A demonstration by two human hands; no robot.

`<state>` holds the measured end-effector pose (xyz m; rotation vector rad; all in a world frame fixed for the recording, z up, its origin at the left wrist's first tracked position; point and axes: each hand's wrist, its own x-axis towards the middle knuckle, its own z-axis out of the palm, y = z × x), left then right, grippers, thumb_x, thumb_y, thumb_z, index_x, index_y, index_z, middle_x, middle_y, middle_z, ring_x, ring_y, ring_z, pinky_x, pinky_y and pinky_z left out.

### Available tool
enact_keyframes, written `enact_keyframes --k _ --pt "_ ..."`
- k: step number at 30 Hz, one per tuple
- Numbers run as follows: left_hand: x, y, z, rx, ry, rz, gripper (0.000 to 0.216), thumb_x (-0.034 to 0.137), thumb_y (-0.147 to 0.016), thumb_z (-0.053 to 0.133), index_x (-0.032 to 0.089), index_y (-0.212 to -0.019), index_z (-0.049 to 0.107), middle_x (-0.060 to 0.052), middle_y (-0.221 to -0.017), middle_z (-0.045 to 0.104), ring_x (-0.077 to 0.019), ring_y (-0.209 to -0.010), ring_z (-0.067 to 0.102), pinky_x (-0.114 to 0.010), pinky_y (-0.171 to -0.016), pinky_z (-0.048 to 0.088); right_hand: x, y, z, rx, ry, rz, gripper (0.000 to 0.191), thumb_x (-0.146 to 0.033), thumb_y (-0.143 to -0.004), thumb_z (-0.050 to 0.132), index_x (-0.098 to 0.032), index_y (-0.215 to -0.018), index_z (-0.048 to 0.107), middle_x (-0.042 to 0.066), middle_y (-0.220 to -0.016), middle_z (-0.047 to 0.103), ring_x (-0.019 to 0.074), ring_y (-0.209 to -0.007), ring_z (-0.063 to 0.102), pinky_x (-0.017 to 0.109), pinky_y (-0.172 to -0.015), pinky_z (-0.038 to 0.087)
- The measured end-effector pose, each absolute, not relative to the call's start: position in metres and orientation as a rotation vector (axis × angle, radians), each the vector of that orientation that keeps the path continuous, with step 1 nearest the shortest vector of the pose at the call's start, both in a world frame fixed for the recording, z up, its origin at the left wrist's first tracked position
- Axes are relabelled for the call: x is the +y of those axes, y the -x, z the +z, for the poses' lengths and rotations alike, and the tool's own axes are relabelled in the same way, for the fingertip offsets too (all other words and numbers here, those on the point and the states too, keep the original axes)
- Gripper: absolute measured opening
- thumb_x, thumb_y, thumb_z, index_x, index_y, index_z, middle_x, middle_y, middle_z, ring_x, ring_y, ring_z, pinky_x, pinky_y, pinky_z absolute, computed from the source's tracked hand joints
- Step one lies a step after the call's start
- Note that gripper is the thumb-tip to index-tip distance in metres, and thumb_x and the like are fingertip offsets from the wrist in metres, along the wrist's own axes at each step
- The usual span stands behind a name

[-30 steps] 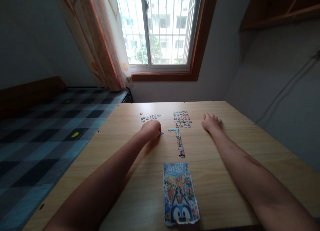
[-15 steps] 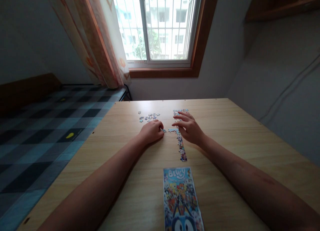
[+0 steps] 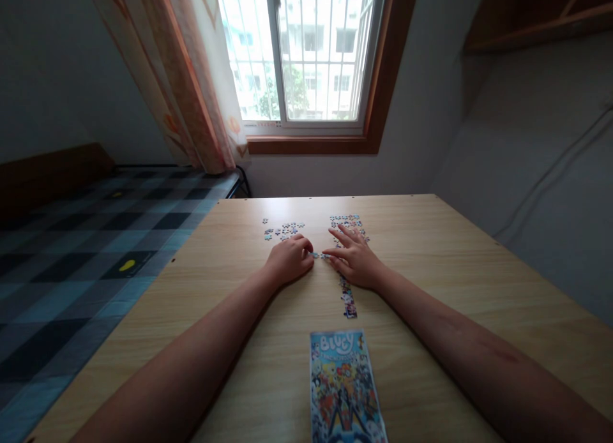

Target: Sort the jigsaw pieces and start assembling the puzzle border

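Note:
Curled over the table, my left hand [image 3: 289, 259] pinches a small light-blue jigsaw piece [image 3: 315, 255] at its fingertips. Just right of that piece lies the end of a joined jigsaw strip [image 3: 349, 302], which runs right and then turns down toward me. My right hand [image 3: 357, 256] has its fingers spread and rests over the corner of this strip, hiding part of it. Loose jigsaw pieces [image 3: 287, 228] lie scattered beyond my left hand. Beyond the right hand is another group of pieces [image 3: 345, 219], laid close together and partly covered by its fingers.
A Bluey puzzle box or picture card [image 3: 345, 385] lies near me on the wooden table [image 3: 421, 341]. To the left is a bed with a checked cover [image 3: 110, 264]. A barred window [image 3: 320, 60] and a curtain [image 3: 191, 79] are behind the table.
My right hand has come down onto the strip and slightly left, its fingers now covering the strip's corner. The left hand keeps its pinch beside the strip's end. The view has tilted up slightly.

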<state>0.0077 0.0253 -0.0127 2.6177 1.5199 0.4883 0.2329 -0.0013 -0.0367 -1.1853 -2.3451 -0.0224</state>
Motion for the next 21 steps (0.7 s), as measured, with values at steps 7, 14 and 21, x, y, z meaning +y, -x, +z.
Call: enact_keyframes --k 7,14,21 --pt "0.0299 -0.0068 -0.0176 1.473 -2.632 0.553 0.017 0.032 -0.082 0.059 0.022 -0.091 0.07 -0.003 -0.101 0.068 -0.0189 -0.084 0.064 -0.03 -0.076 0.049 0.0013 -0.2339 -0.039 -2.352 1.201 0.003 0.027 -0.031 -0.097 0.052 -0.029 -0.112 0.074 0.008 -0.157 0.039 0.0343 -0.149 0.025 0.068 -0.115 0.019" --pt "0.0244 -0.0146 -0.0153 1.507 -2.614 0.552 0.018 0.032 -0.085 0.058 0.022 -0.092 0.072 -0.004 -0.1 0.068 -0.0188 -0.085 0.065 -0.03 -0.077 0.049 0.0002 -0.2331 -0.0368 -2.357 1.193 0.005 0.028 -0.033 -0.097 0.052 -0.03 -0.113 0.075 0.009 -0.154 0.044 0.0352 -0.148 0.027 0.069 -0.114 0.021" --pt "0.0223 -0.0132 -0.0141 1.465 -2.609 0.622 0.019 0.03 -0.084 0.058 0.022 -0.091 0.074 -0.004 -0.1 0.069 -0.0177 -0.08 0.065 -0.03 -0.075 0.05 -0.0008 -0.2323 -0.036 -2.35 1.185 0.002 0.028 -0.034 -0.096 0.054 -0.03 -0.113 0.075 0.008 -0.153 0.046 0.0352 -0.147 0.029 0.067 -0.115 0.022"
